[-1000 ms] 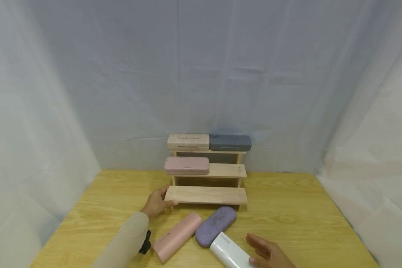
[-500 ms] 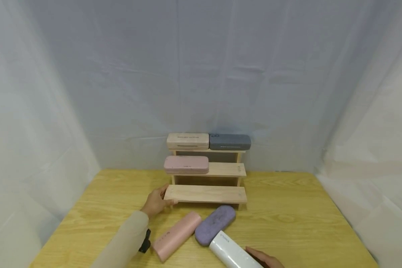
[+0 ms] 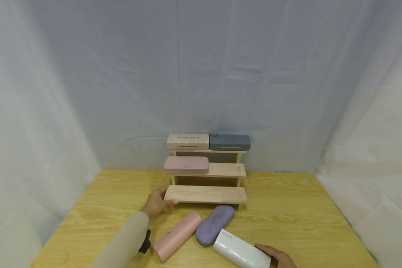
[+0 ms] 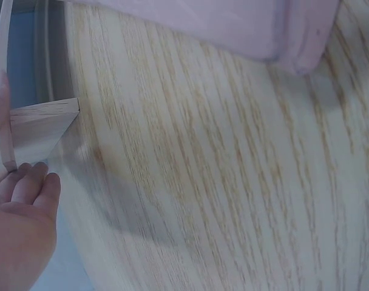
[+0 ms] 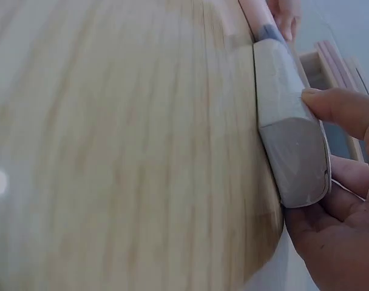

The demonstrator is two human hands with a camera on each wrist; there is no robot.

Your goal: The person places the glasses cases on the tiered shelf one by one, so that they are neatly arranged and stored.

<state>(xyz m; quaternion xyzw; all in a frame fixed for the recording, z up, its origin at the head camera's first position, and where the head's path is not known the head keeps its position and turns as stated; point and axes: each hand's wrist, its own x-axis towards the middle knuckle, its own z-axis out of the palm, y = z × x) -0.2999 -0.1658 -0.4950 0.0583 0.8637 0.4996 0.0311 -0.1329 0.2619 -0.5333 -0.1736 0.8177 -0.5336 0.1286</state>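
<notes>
At the bottom right of the head view, my right hand (image 3: 280,257) grips the near end of a glossy white glasses case (image 3: 239,248). The right wrist view shows the thumb on one side of that case (image 5: 278,79) and curled fingers on the other. My left hand (image 3: 156,203) holds the left end of the lowest step of a three-step wooden rack (image 3: 206,194), with thumb and fingers around the board's edge. A purple glasses case (image 3: 215,225) and a pink glasses case (image 3: 177,236) lie on the table between the hands.
A beige case (image 3: 188,142) and a blue-grey case (image 3: 230,142) stand side by side on the rack's top step. On the middle step, a light pink case (image 3: 186,165) sits at the left. White cloth (image 3: 201,74) surrounds the wooden table (image 3: 288,208).
My right hand has closed on the white case, whose near end has swung a little to the right. The purple case has turned slightly. My left hand keeps its hold on the rack.
</notes>
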